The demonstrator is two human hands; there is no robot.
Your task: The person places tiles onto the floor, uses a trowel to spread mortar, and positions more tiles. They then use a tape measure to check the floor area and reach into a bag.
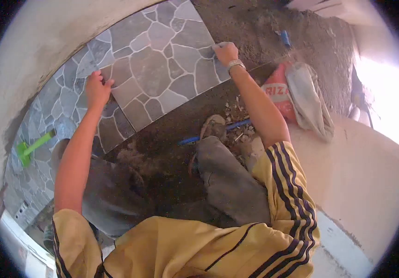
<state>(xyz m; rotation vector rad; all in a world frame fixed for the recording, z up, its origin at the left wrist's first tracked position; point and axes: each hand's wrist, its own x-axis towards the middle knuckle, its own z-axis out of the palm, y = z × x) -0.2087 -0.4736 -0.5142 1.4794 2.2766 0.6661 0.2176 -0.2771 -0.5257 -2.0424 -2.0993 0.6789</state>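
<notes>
shirt [171, 245] foremost; tile [155, 72] between left hand [98, 89], loosely open, and right hand [227, 53], curled at its edge, grip unclear.

Now a broad tile [162, 65] is seen laid roughly flat, its face patterned with irregular grey and brownish stone shapes, all parted by pale lines, its near and right edges bordered by bare dark ground [250, 28]

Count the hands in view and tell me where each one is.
2. The left hand is by the left side of the large stone-patterned tile; the right hand is at its far right corner. Both show plainly; no other hand is visible.
</notes>
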